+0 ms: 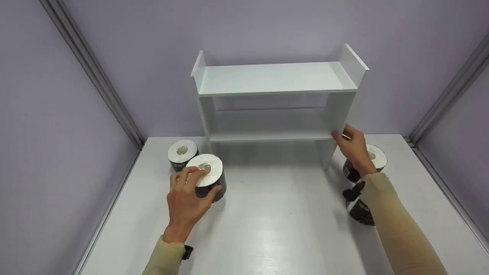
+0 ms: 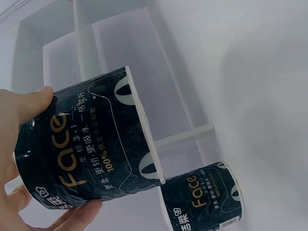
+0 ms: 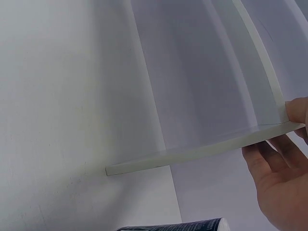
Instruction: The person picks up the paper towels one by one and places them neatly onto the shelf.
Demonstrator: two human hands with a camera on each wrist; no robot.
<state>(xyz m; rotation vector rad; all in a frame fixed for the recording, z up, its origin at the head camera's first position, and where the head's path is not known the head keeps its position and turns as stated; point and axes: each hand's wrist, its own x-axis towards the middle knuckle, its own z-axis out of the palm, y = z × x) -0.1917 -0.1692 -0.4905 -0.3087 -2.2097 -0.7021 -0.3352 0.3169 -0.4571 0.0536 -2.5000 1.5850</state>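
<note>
My left hand [image 1: 187, 202] grips a toilet paper roll [image 1: 214, 164] in a dark printed wrapper, thumb on one side and fingers over the other. In the left wrist view this roll [image 2: 91, 139] shows the word "Face". Just behind it in the head view stands a second roll [image 1: 182, 157], near the shelf's left side. The right hand [image 1: 353, 147] holds the right side panel of a white two-tier shelf [image 1: 275, 78]. In the right wrist view, the thumb is inside the panel [image 3: 207, 148] and the fingers lie along its outer face.
To the right, partly behind the right arm, are another roll [image 1: 379, 157] and a dark-wrapped roll [image 1: 361, 212] nearer the front. The shelf stands at the back of the white table [image 1: 259, 229], before a pale wall [image 1: 267, 30]. Panels with metal rails flank both sides.
</note>
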